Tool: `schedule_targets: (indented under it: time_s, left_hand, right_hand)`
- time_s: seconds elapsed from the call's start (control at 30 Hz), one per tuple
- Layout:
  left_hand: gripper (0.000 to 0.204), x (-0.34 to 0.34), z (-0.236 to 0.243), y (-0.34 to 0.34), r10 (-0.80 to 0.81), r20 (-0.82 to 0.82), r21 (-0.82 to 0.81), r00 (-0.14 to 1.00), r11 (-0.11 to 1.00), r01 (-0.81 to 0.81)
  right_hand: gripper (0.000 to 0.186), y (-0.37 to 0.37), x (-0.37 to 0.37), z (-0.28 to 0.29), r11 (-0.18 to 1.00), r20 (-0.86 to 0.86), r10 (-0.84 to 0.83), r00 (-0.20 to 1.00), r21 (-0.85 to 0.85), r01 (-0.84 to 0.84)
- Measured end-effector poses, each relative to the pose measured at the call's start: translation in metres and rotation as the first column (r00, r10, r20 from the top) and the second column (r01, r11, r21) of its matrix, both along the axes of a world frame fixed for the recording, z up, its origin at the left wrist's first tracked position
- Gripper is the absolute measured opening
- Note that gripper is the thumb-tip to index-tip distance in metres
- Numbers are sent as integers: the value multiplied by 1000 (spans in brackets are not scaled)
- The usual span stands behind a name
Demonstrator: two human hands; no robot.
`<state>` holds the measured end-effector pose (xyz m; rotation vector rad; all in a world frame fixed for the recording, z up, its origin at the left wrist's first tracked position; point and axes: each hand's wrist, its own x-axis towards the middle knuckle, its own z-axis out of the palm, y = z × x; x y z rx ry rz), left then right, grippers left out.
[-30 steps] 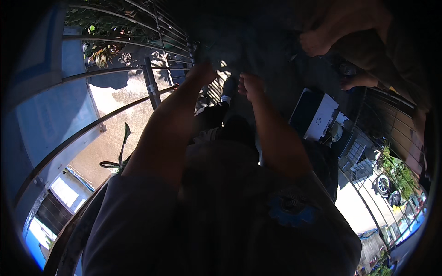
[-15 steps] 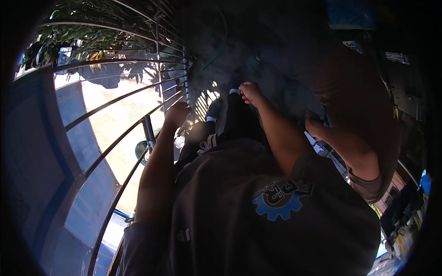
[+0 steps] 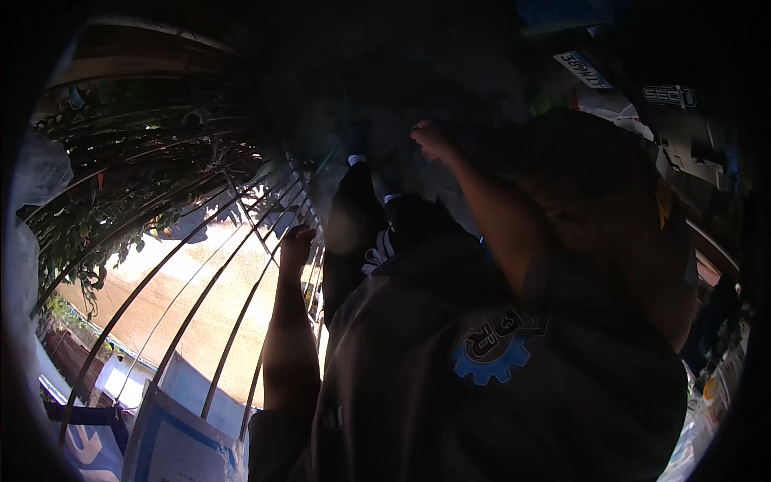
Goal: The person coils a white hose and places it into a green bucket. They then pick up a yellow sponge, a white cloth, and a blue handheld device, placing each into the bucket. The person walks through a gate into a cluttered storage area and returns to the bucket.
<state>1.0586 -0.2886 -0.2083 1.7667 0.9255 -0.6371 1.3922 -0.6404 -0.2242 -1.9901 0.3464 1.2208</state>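
Note:
My left hand (image 3: 298, 241), in shadow, is closed in a loose fist beside the metal bars of a fence (image 3: 217, 277); no object shows in it. Out in front of my body, over the dark ground, is my right hand (image 3: 434, 141). Its fingers are curled in, and I see nothing between them. Below my grey shirt (image 3: 401, 345) with a blue gear print, my dark trousers (image 3: 353, 209) and one foot put forward are visible.
Close on my right stands another person in a brown top (image 3: 602, 193). Beyond them are a licence plate (image 3: 582, 70) and dark machine-like shapes. Plants (image 3: 120, 217) and sunlit ground lie behind the fence, with a white and blue panel (image 3: 181, 438) at lower left.
The view has shifted along the fence, and the blue panels on the left have mostly gone out of sight. My legs have changed position. The other person's arm no longer shows clearly.

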Motion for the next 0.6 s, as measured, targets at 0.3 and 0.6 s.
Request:
schedule_targets:
  time_s: [0.3, 0.6]
  left_hand:
    - [35, 208, -31, 93, -460, 63, 133, 886, 883, 450]
    - [35, 366, -24, 115, -442, 11, 144, 897, 889, 436]
  right_hand:
    - [28, -21, 89, -8, 998, 199, 62, 978, -30, -58]
    - [29, -199, 209, -42, 992, 245, -120, 962, 56, 109]
